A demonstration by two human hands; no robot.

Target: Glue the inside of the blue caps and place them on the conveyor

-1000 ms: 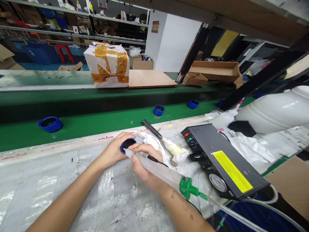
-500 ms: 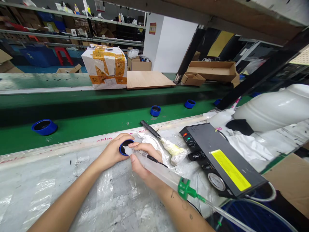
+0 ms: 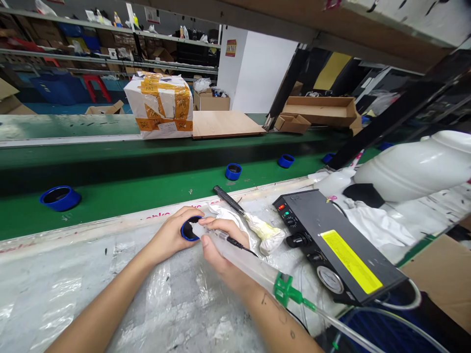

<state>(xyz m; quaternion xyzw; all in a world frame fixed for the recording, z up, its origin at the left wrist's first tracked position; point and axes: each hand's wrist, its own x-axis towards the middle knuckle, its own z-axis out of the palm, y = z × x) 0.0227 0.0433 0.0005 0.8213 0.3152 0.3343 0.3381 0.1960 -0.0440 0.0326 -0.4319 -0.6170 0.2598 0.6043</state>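
Observation:
A blue round cup (image 3: 183, 232) with a dark inside is gripped from its left side by my left hand (image 3: 172, 236), fingers wrapped round its rim. My right hand (image 3: 222, 250) is closed round a translucent dispensing syringe (image 3: 253, 262). The syringe's tip points into the cup's mouth; whether it touches the inside wall I cannot tell. A green cap with a clear hose closes its rear end, and a black cable runs along its barrel. Just beyond my right hand lie a white cloth (image 3: 232, 215) and a black-handled tool (image 3: 230, 200) with a wrapped, yellow-stained head.
On the right stands a black dispenser box (image 3: 331, 245) with knobs and a gauge. Behind it lies a large white plastic jug (image 3: 415, 166). More blue cups (image 3: 60, 198) sit on the green conveyor belt (image 3: 154, 196). A taped carton (image 3: 160, 105) stands beyond.
The blue cups on the belt have shifted slightly to the left. Both hands keep their grips on the cup and the syringe, with hardly any movement.

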